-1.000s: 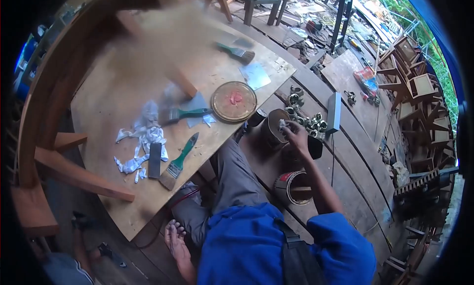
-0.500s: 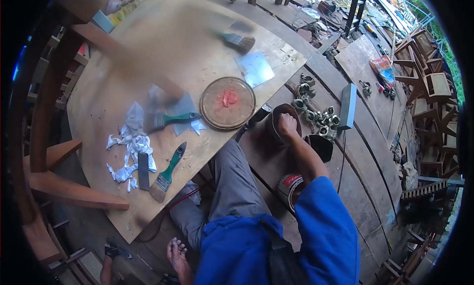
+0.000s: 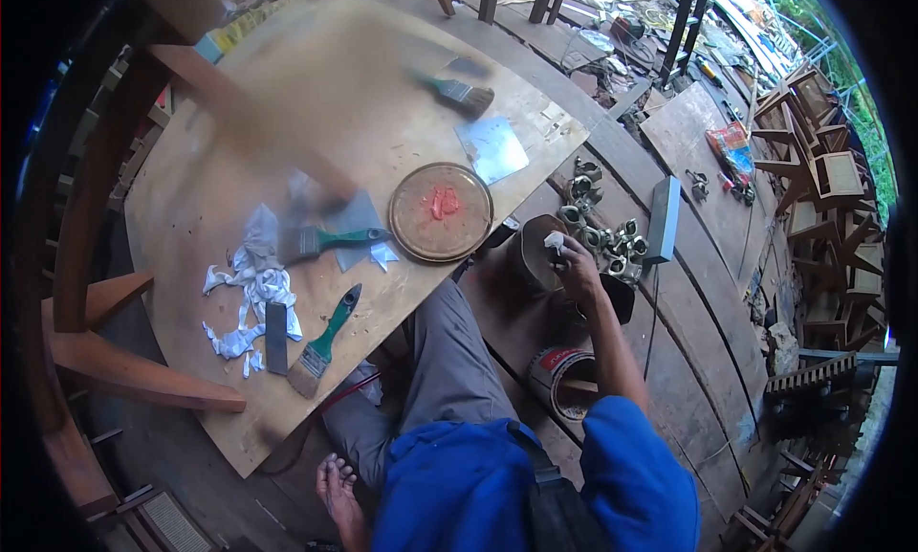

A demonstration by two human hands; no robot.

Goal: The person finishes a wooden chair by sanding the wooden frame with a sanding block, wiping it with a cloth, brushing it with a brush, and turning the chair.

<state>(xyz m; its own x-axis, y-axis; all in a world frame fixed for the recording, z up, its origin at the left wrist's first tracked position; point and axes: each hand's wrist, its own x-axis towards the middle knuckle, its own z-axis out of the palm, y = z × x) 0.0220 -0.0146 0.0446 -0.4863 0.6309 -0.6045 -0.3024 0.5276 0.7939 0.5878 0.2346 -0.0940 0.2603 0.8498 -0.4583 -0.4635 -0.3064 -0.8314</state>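
Note:
My right hand (image 3: 579,271) pinches a small white wad (image 3: 554,239), cloth or paper, at the mouth of a dark open container (image 3: 532,257) on the floor planks. Below my right forearm stands a paint tin (image 3: 550,368) with a red label, a stick inside it. My left hand (image 3: 337,487) hangs beside my knee, palm up, fingers loosely apart, holding nothing. On the plywood board (image 3: 206,385) is a round lid (image 3: 416,231) with red paste (image 3: 444,204). A green-handled paintbrush (image 3: 330,337) and torn white rags (image 3: 260,231) lie left of it.
Metal clamp-like fittings (image 3: 617,251) and a blue-grey block (image 3: 666,217) sit beyond my right hand. More brushes (image 3: 467,95) and a shiny plate (image 3: 492,148) lie on the board. Wooden furniture legs (image 3: 143,375) rise at left; stacked chairs (image 3: 841,174) stand at right.
My right hand has come up out of the dark container, and the white wad now shows in its fingers. Another person's hand at the lower left has gone from view.

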